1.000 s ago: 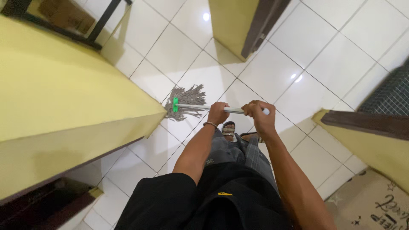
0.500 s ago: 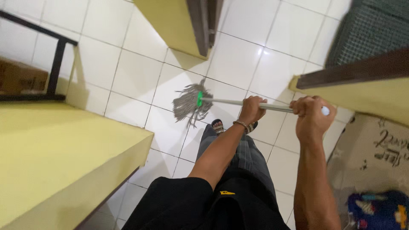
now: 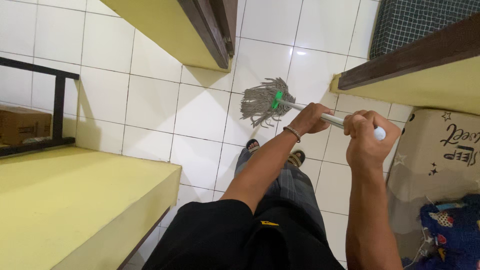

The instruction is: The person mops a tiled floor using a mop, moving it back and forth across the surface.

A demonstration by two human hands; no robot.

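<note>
The mop (image 3: 280,102) slants down to the white tile floor (image 3: 150,100), its grey strings spread beside a yellow wall (image 3: 165,30). The left hand (image 3: 309,119) has its grip closed round the shaft midway; the right hand (image 3: 369,137) is closed round the top end. A mat (image 3: 440,150) lies at right.

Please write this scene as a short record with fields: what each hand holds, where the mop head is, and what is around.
left hand: left hand gripping the mop handle lower down, bracelet on wrist
right hand: right hand closed around the handle's top end
mop head: grey string mop head with green clamp, on the white tiled floor
feet: sandals, just below the mop head
right side: printed mat
left side: yellow wall
</note>
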